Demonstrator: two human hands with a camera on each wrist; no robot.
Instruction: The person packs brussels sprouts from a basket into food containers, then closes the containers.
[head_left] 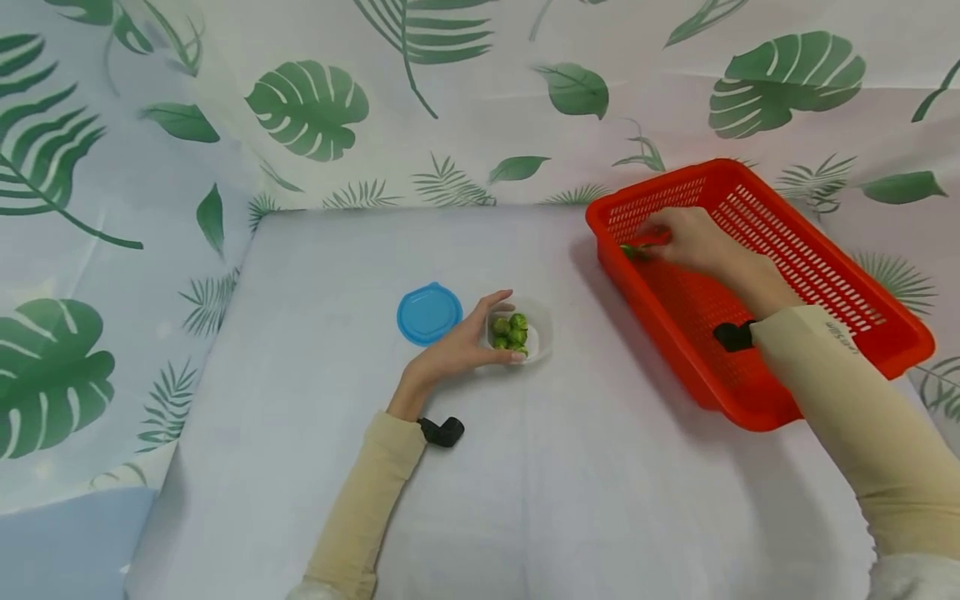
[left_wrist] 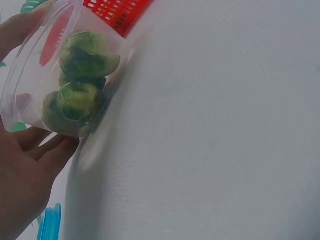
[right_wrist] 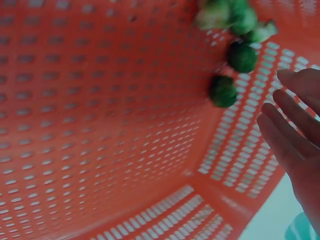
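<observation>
My left hand grips a clear plastic tub on the table, thumb and fingers on opposite sides of it. Several Brussels sprouts sit inside the tub, seen close through its wall in the left wrist view. Over at the right, my right hand reaches into a red slotted basket. The right wrist view shows its fingers extended and apart from the Brussels sprouts gathered at one end of the basket; no sprout shows between them.
A round blue lid lies left of the tub, close to my left forearm. The basket's raised rim surrounds my right hand. Leaf-patterned cloth hangs behind the white-covered table.
</observation>
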